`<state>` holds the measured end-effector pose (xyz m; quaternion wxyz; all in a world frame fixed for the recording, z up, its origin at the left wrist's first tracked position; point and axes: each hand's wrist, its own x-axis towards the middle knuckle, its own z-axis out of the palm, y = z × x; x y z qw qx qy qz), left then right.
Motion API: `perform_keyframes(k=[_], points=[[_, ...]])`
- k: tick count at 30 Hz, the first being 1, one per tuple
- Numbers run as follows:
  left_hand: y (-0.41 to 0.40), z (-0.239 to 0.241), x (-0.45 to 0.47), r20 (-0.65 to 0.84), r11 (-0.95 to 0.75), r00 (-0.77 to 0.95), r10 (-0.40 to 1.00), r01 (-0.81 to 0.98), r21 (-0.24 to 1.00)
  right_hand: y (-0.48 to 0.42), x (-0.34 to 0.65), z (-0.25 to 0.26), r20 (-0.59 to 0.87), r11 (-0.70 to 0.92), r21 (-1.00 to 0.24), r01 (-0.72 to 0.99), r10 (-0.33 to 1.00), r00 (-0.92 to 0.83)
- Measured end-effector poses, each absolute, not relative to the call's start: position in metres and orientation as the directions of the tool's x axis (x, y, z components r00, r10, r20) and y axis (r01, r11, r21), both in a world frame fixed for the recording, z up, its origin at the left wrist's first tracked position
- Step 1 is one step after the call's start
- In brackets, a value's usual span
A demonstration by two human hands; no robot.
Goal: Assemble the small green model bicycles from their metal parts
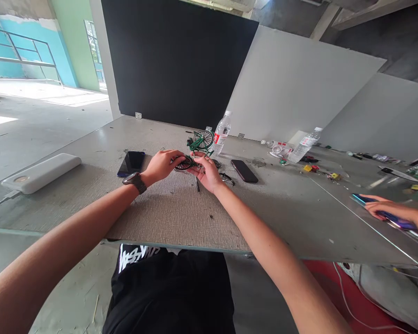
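Note:
My left hand (163, 164), with a dark watch on its wrist, and my right hand (206, 170) meet over the middle of the grey table (167, 208). Between them they pinch a small black spoked wheel (184, 163) of a green model bicycle. The green frame with a second wheel (202, 139) stands just behind my fingers. More small dark parts (226, 178) lie on the table beside my right hand. A thin dark stick (198, 186) lies under my right palm.
A dark phone (131, 163) lies left of my hands, another phone (244, 170) to the right. A white power bank (42, 172) sits far left. Two plastic bottles (222, 132) (304, 144) and small coloured pieces (311, 168) stand behind. Another person's hand (386, 208) holds a phone at right.

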<state>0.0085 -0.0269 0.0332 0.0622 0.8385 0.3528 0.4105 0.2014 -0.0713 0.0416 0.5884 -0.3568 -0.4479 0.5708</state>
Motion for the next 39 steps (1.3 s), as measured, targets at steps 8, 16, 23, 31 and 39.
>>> perform_keyframes(k=[8, 16, 23, 31, 39], points=[[-0.0249, 0.0291, 0.0111, 0.627, -0.719, 0.369, 0.686, 0.476, 0.507, -0.0694, 0.2013, 0.0402, 0.102, 0.067, -0.934, -0.351, 0.991, -0.082], [-0.0272, 0.0316, 0.0132, 0.612, -0.709, 0.360, 0.704, 0.400, 0.581, -0.0694, 0.2005, 0.0381, 0.113, 0.072, -0.927, -0.368, 0.990, -0.090], [-0.0236, 0.0291, 0.0136, 0.589, -0.700, 0.381, 0.712, 0.321, 0.638, -0.0692, 0.1996, 0.0383, 0.116, 0.063, -0.920, -0.387, 0.986, -0.116], [-0.0257, 0.0310, 0.0131, 0.585, -0.676, 0.340, 0.736, 0.323, 0.662, -0.0676, 0.2002, 0.0374, 0.093, 0.040, -0.920, -0.390, 0.989, -0.117], [-0.0202, 0.0288, 0.0123, 0.571, -0.678, 0.373, 0.731, 0.306, 0.669, -0.0685, 0.1993, 0.0381, 0.087, 0.034, -0.920, -0.389, 0.989, -0.117]])
